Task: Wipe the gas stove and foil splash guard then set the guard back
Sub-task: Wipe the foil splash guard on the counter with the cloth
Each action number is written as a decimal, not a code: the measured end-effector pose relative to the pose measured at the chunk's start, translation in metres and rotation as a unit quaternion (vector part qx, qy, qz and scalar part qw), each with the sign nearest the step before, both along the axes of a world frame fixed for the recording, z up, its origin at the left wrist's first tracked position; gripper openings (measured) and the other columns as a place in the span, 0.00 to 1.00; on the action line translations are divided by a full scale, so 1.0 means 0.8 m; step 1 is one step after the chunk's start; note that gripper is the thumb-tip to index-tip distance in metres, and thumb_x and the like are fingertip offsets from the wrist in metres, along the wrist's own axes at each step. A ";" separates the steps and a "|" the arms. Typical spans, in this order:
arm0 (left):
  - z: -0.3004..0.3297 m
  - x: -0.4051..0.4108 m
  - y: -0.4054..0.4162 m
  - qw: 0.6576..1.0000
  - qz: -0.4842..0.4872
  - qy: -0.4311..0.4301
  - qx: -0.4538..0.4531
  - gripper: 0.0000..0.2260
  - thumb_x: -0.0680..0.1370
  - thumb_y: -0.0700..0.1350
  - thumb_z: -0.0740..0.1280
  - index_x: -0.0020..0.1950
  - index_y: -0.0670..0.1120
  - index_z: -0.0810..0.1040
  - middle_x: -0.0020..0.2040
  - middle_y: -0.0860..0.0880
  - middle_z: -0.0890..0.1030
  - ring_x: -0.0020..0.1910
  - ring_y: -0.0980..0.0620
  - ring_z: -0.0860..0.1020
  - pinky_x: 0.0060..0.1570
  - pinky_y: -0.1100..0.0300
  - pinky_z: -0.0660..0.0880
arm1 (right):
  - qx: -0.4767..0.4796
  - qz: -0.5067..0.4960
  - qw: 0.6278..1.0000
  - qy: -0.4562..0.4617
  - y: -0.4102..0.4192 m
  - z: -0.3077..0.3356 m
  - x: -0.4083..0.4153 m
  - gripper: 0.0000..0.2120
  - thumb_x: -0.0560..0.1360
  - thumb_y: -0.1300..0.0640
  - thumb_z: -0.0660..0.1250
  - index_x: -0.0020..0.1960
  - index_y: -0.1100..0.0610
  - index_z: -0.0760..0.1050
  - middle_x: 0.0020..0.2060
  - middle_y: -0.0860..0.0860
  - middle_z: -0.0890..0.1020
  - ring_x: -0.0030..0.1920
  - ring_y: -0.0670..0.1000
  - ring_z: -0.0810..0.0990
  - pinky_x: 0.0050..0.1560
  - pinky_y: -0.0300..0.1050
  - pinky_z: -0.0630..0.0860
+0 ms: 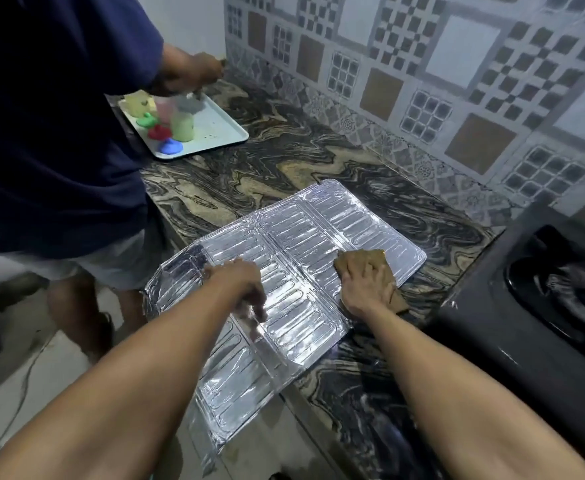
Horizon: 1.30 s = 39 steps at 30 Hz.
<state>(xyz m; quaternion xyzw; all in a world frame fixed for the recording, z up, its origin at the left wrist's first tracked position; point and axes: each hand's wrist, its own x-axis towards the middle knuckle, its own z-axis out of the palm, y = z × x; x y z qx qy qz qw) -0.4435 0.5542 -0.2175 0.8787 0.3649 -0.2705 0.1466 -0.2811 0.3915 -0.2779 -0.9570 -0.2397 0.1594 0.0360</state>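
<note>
The silver foil splash guard [294,258] lies unfolded and flat on the marbled counter [284,161], its near panels hanging over the counter's front edge. My left hand [240,285] presses down on the guard's middle panel, fingers spread and blurred. My right hand [367,278] lies flat on a brown cloth [396,299] at the guard's right edge, pressing it against the foil. The black gas stove [540,306] stands to the right, apart from the guard.
Another person in a dark blue shirt [59,116] stands at the left, a hand over a white tray [214,129] with coloured cups and lids. A patterned tile wall [440,81] runs behind the counter. The floor [41,375] lies below left.
</note>
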 end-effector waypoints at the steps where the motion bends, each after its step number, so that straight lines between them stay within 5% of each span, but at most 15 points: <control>1: -0.002 0.006 0.000 1.000 0.000 -0.021 0.019 0.38 0.64 0.64 0.75 0.65 0.43 0.72 0.69 0.43 0.73 0.66 0.41 0.72 0.70 0.35 0.60 | 0.004 0.000 1.000 0.004 0.001 0.000 0.000 0.26 0.82 0.47 0.40 0.78 0.46 0.39 0.78 0.55 0.43 0.77 0.60 0.36 0.71 0.65 0.34; 4: -0.024 0.029 -0.006 0.990 -0.050 -0.097 0.090 0.53 0.63 0.74 0.67 0.78 0.46 0.52 0.79 0.41 0.52 0.76 0.37 0.56 0.71 0.33 0.54 | 0.020 0.000 1.000 0.011 0.000 -0.003 0.001 0.26 0.82 0.46 0.41 0.78 0.44 0.38 0.78 0.54 0.41 0.76 0.61 0.35 0.71 0.64 0.33; 6: -0.039 0.043 -0.011 0.990 -0.071 -0.109 0.057 0.57 0.62 0.73 0.69 0.79 0.50 0.43 0.80 0.44 0.44 0.78 0.39 0.48 0.71 0.32 0.50 | 0.018 -0.003 1.000 -0.002 0.000 -0.006 0.001 0.26 0.82 0.48 0.43 0.77 0.43 0.37 0.78 0.54 0.41 0.76 0.60 0.35 0.71 0.64 0.33; 14: -0.044 0.063 -0.011 0.996 -0.052 -0.071 0.024 0.57 0.58 0.68 0.76 0.79 0.53 0.51 0.79 0.47 0.51 0.77 0.40 0.53 0.64 0.34 0.64 | 0.045 -0.100 0.994 -0.004 0.036 -0.006 0.032 0.32 0.80 0.53 0.52 0.77 0.42 0.38 0.78 0.53 0.40 0.76 0.62 0.36 0.72 0.68 0.38; 21: -0.050 0.058 -0.009 0.994 -0.057 -0.089 0.025 0.57 0.58 0.68 0.75 0.79 0.53 0.49 0.80 0.46 0.47 0.78 0.40 0.50 0.68 0.33 0.60 | 0.077 -0.184 0.979 0.032 0.059 -0.003 0.109 0.29 0.81 0.55 0.51 0.77 0.41 0.44 0.78 0.54 0.43 0.76 0.63 0.36 0.70 0.69 0.34; 23: -0.051 0.057 -0.008 0.993 -0.057 -0.096 0.023 0.57 0.59 0.68 0.75 0.79 0.53 0.48 0.80 0.46 0.46 0.78 0.41 0.48 0.70 0.33 0.56 | 0.046 -0.197 0.979 0.030 0.062 -0.012 0.142 0.30 0.79 0.58 0.58 0.77 0.45 0.52 0.78 0.54 0.52 0.77 0.63 0.44 0.71 0.70 0.41; 25: -0.050 0.055 -0.008 0.993 -0.058 -0.099 0.020 0.57 0.60 0.68 0.74 0.79 0.52 0.47 0.80 0.46 0.45 0.78 0.41 0.47 0.70 0.33 0.54 | 0.084 -0.205 0.975 0.035 0.067 -0.015 0.172 0.22 0.77 0.57 0.61 0.71 0.54 0.67 0.72 0.57 0.68 0.73 0.62 0.61 0.71 0.60 0.59; 28: -0.045 0.054 -0.009 0.993 -0.055 -0.100 0.016 0.58 0.60 0.68 0.75 0.79 0.50 0.46 0.80 0.46 0.46 0.78 0.41 0.47 0.71 0.33 0.53 | 0.184 -0.255 0.949 0.023 0.074 0.039 0.166 0.15 0.79 0.58 0.62 0.61 0.67 0.74 0.54 0.61 0.77 0.55 0.60 0.78 0.55 0.50 0.76; 30: -0.042 0.054 -0.010 0.994 -0.050 -0.101 0.013 0.58 0.60 0.67 0.75 0.79 0.49 0.47 0.80 0.46 0.47 0.78 0.42 0.47 0.71 0.33 0.54 | 0.268 -0.228 0.929 0.115 0.086 0.077 0.159 0.12 0.77 0.60 0.64 0.55 0.69 0.75 0.52 0.60 0.78 0.46 0.59 0.80 0.49 0.49 0.79; 32: -0.037 0.054 -0.012 0.994 -0.051 -0.096 0.015 0.57 0.60 0.67 0.75 0.79 0.50 0.48 0.80 0.46 0.47 0.78 0.41 0.48 0.70 0.32 0.55 | 0.357 -0.181 0.868 0.294 0.091 0.110 0.138 0.05 0.76 0.65 0.63 0.46 0.65 0.77 0.44 0.61 0.81 0.38 0.57 0.82 0.45 0.53 0.82; 34: -0.034 0.052 -0.013 0.995 -0.050 -0.090 0.016 0.57 0.61 0.67 0.75 0.79 0.50 0.48 0.80 0.45 0.47 0.78 0.41 0.49 0.70 0.33 0.56 | 0.363 -0.164 0.819 0.413 0.088 0.125 0.119 0.08 0.77 0.65 0.61 0.41 0.61 0.76 0.35 0.59 0.80 0.32 0.54 0.81 0.36 0.53 0.82; 36: -0.032 0.051 -0.015 0.995 -0.047 -0.087 0.013 0.56 0.61 0.67 0.75 0.79 0.49 0.50 0.80 0.45 0.47 0.78 0.41 0.50 0.71 0.34 0.56 | 0.273 -0.105 0.879 0.376 0.084 0.127 0.107 0.10 0.78 0.64 0.59 0.39 0.59 0.72 0.36 0.58 0.78 0.34 0.54 0.78 0.35 0.49 0.80; 38: -0.028 0.051 -0.017 0.996 -0.043 -0.083 0.009 0.54 0.61 0.67 0.75 0.78 0.49 0.52 0.80 0.46 0.47 0.78 0.42 0.49 0.71 0.35 0.55 | 0.132 -0.059 0.982 0.121 0.080 0.119 0.108 0.08 0.77 0.65 0.58 0.40 0.61 0.71 0.43 0.60 0.77 0.41 0.56 0.75 0.40 0.47 0.73; 39: -0.026 0.051 -0.018 0.996 -0.037 -0.084 0.007 0.54 0.62 0.66 0.75 0.78 0.48 0.52 0.80 0.45 0.47 0.78 0.42 0.49 0.71 0.35 0.55 | 0.097 -0.061 0.993 0.008 0.077 0.116 0.109 0.07 0.76 0.64 0.58 0.45 0.63 0.74 0.48 0.61 0.79 0.46 0.57 0.76 0.43 0.47 0.70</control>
